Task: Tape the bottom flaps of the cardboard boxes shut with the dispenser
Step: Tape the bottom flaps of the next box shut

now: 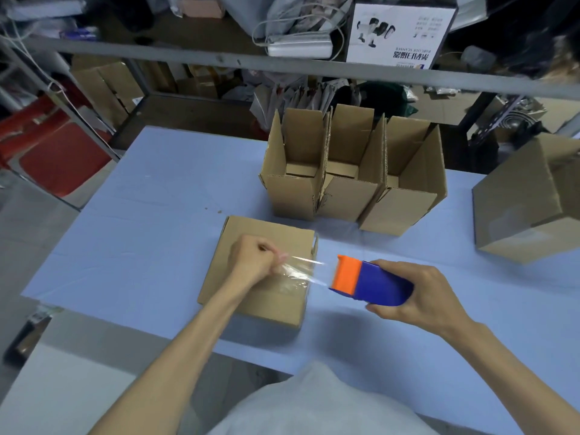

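A cardboard box [248, 296] lies on the blue table [141, 221] in front of me with its closed flaps facing up. My left hand [252, 260] hovers over the box top and pinches the free end of a clear tape strip [309, 273]. The strip stretches to the right, past the box's right edge, to a blue and orange tape dispenser [370, 281]. My right hand [417, 296] grips the dispenser's blue body just right of the box, above the table.
Three open-topped cardboard boxes [351, 177] stand side by side behind the box. Another cardboard box [527, 211] sits at the table's right edge. A metal shelf rail [219, 59] crosses above the table's far edge, with clutter behind it.
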`<action>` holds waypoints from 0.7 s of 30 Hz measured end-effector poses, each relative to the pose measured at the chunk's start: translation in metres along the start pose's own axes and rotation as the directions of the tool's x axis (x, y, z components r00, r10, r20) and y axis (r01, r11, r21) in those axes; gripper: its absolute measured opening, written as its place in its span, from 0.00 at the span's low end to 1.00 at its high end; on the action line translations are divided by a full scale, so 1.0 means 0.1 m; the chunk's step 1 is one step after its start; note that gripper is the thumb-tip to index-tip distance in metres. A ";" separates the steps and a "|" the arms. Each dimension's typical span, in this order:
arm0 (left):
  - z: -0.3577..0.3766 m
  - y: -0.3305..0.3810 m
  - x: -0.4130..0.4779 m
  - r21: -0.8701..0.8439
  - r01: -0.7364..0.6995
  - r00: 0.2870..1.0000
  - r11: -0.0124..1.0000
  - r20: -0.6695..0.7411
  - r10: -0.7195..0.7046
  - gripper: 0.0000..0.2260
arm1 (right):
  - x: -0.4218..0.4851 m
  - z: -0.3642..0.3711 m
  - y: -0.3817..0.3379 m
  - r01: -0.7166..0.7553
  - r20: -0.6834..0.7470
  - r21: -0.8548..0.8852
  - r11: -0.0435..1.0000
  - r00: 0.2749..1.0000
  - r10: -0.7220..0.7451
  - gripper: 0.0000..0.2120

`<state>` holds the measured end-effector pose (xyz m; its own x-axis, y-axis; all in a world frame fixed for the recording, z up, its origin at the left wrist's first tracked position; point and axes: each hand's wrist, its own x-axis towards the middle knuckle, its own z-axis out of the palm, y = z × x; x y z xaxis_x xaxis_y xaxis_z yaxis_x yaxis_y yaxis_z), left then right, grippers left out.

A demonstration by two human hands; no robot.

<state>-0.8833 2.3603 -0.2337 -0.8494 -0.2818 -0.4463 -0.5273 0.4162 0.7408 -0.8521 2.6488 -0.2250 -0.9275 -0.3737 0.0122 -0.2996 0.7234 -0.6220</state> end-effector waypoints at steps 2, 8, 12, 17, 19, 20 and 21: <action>-0.10 0.00 0.05 0.021 -0.055 0.998 0.998 0.027 0.054 0.12 | -0.07 -0.11 0.13 -0.023 -0.025 -0.040 0.999 0.999 0.022 0.31; 0.09 -0.02 0.07 0.067 -0.142 0.990 0.988 0.022 0.141 0.08 | 0.04 -0.10 0.26 -0.076 0.019 -0.100 0.992 0.997 0.078 0.31; 0.14 -0.09 0.11 0.057 -0.141 0.990 0.988 -0.003 0.142 0.07 | 0.07 -0.07 0.35 -0.068 0.037 -0.100 0.993 0.997 0.072 0.30; 0.15 -0.13 0.12 -0.002 -0.109 0.994 0.994 -0.007 0.109 0.24 | 0.10 -0.04 0.39 -0.065 0.043 -0.099 0.993 0.997 0.070 0.29; 0.16 -0.16 0.13 0.034 -0.136 0.990 0.990 -0.040 0.138 0.24 | 0.11 -0.02 0.40 -0.065 0.042 -0.102 0.993 0.997 0.069 0.29; 0.17 -0.18 0.13 0.035 -0.142 0.989 0.989 -0.042 0.143 0.24 | 0.12 -0.01 0.40 -0.062 0.045 -0.108 0.992 0.997 0.068 0.28; 0.18 -0.19 0.12 0.027 -0.138 0.990 0.990 -0.037 0.139 0.23 | 0.12 -0.01 0.40 -0.063 0.048 -0.113 0.992 0.996 0.069 0.28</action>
<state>-0.8844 2.3645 -0.2624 -0.9131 -0.2531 -0.3197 -0.4051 0.4740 0.7818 -0.8758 2.6736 -0.2489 -0.9340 -0.3506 -0.0684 -0.2640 0.8065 -0.5290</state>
